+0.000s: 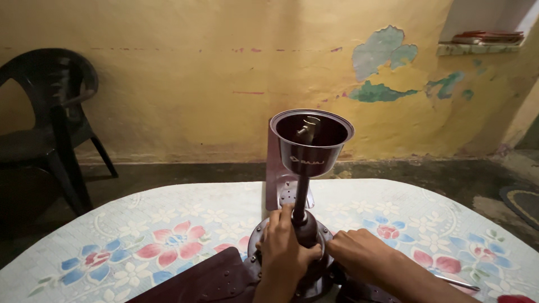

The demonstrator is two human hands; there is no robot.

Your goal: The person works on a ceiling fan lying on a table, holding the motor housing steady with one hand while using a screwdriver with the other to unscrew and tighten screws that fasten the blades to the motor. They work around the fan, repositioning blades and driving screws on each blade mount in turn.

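A dark maroon ceiling fan stands upright on a table covered with a flowered cloth. Its rod rises from the round motor housing to a cup-shaped canopy at the top. My left hand wraps around the base of the rod and the lower cover on the motor. My right hand rests on the motor's right side, fingers curled against its rim. One fan blade points toward the lower left, and another blade points away behind the rod.
A black plastic chair stands at the left by the yellow, peeling wall. A thin metal tool lies on the cloth at the right. A shelf with flat items is at the upper right. The dark floor lies beyond the table.
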